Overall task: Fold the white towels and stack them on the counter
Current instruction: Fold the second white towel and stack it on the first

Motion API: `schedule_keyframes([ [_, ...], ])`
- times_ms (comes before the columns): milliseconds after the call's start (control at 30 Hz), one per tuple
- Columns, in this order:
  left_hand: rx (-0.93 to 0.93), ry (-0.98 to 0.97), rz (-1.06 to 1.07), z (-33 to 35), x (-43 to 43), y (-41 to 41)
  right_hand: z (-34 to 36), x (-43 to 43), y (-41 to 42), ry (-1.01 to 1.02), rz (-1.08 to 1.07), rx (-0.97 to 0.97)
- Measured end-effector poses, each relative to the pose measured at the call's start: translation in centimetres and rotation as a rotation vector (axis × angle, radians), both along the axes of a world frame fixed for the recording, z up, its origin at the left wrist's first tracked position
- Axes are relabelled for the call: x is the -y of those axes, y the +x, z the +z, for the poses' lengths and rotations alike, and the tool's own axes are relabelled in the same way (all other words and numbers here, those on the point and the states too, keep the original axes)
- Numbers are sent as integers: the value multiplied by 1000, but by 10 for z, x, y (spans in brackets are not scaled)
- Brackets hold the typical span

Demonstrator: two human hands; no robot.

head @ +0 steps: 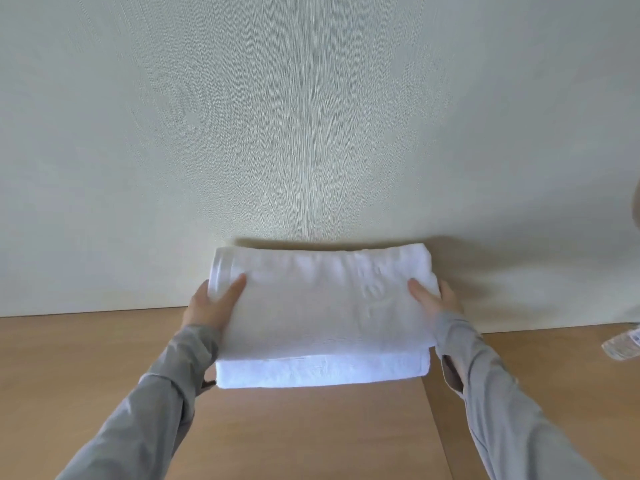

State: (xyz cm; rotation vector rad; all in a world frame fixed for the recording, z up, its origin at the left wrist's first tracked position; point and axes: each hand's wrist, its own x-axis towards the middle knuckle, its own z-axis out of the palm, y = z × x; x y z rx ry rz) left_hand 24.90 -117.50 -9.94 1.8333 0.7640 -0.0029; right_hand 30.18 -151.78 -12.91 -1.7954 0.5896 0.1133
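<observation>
left hand and right hand each grip a side edge of the folded white terry towel, over a second folded white towel on the brown wooden counter; bare counter both sides, cream textured wall close behind.

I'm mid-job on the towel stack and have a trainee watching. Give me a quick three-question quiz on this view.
1. True or false: the upper folded towel is held at both side edges, by the left hand and the right hand.
2. What lies directly under it? A) a second folded white towel B) a tray C) a book
3. Fill in: at the right edge of the wooden counter lies a clear plastic ____.

Key: 1 true; 2 A; 3 bottle.
</observation>
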Motion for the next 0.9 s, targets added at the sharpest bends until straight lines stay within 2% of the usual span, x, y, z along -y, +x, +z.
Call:
schedule_keyframes([
  [100,-15,44,7,-7,-3,3,-3,-2,-2,-43,19,35],
  [333,-270,235,-50,-47,-3,12,-18,-7,1,-224,51,-115],
  [433,-282,316,-46,-40,-2,13,-15,-8,0,-333,60,-157],
  [500,-170,453,-24,-31,5,5,-14,-13,-5,-552,35,-35],
  [567,12,674,-55,-23,23,-8,-8,-22,-16,-833,76,257],
  [633,107,906,-253,-20,50,-17,-1,-38,-24,-1017,222,605],
  [667,107,978,-391,-22,64,-20,0,-46,-27,-1076,341,682],
  [700,88,1008,-505,-28,75,-23,-1,-52,-30,-1096,485,641],
  [767,28,1011,-634,-40,88,-22,-9,-55,-34,-1091,690,423],
  [833,17,1012,-678,-47,88,-17,-22,-45,-33,-1114,739,295],
  [900,15,1022,-703,-51,85,-14,-28,-42,-34,-1163,737,262],
])
